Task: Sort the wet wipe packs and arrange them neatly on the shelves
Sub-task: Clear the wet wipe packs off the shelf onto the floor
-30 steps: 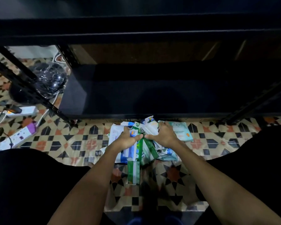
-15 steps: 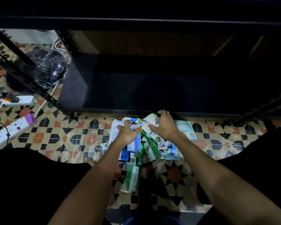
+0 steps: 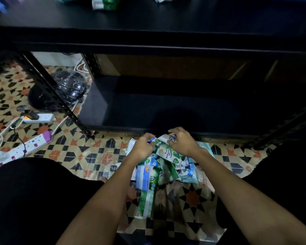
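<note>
While both hands work above the pile of wet wipe packs point(image 3: 159, 175), right hand point(image 3: 184, 145) fingers curl round a green-and-white pack point(image 3: 168, 152); left hand point(image 3: 141, 147) pinches its near corner.

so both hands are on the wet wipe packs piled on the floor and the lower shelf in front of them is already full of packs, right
Not quite. The head view shows the lower shelf bare and dark, with no packs visible on it. The rest holds: the left hand and right hand are both on the wet wipe packs piled on the floor. The few packs already shelved sit on the upper shelf.
</note>
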